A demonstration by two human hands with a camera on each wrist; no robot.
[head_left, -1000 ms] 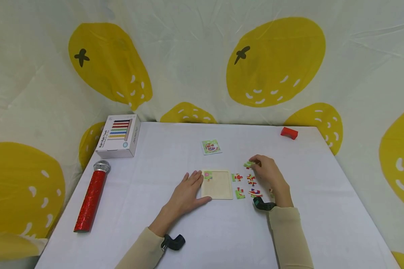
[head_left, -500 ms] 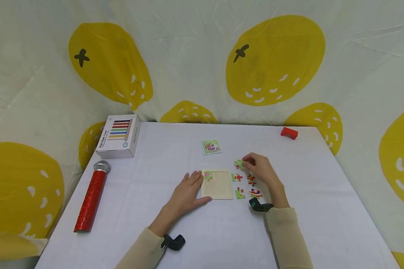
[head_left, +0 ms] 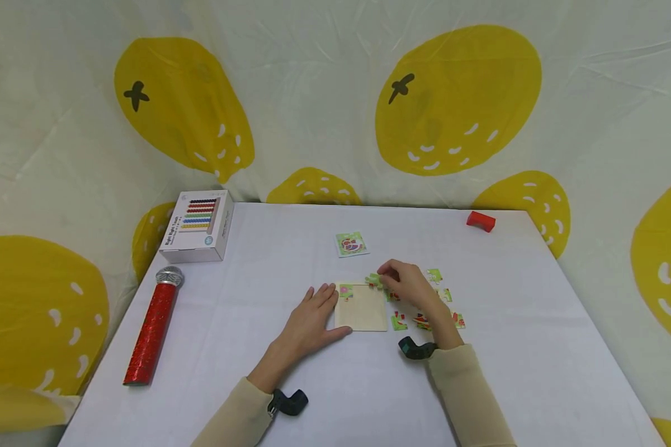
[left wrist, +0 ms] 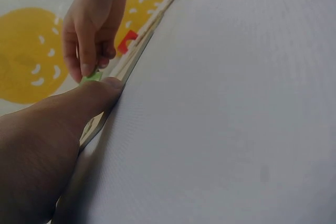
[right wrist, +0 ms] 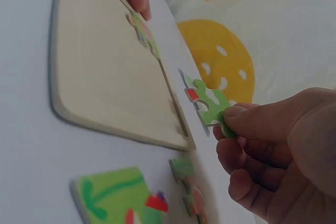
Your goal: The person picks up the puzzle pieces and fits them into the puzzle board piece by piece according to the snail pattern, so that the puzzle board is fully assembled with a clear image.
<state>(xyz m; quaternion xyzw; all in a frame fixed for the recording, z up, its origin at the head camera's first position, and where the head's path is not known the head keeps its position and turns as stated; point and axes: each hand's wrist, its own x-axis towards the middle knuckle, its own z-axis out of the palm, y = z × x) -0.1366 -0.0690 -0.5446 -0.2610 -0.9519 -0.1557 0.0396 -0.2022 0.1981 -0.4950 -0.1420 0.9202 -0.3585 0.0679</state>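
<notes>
My right hand (head_left: 410, 287) pinches a green jigsaw puzzle piece (right wrist: 210, 104) with a red patch between thumb and fingertips. It holds the piece near the upper right corner of a square wooden puzzle tray (head_left: 363, 318), above the surface in the right wrist view. In the tray's upper left corner lies one piece with a pink flower (head_left: 345, 290). My left hand (head_left: 310, 321) rests along the tray's left side, fingers extended and thumb by the bottom edge. Several loose pieces, among them a green one (head_left: 399, 321), lie right of the tray, partly hidden by my right hand and forearm.
Behind the tray lies a small picture square (head_left: 351, 244). A white abacus box (head_left: 196, 226) and a red glittery toy microphone (head_left: 153, 329) are on the left. At the far right sits a red arched block (head_left: 481, 221).
My right hand has carried the green puzzle piece leftward from above the loose pieces to the tray's upper right corner. Pieces behind it have come into view. My left hand stays put.
</notes>
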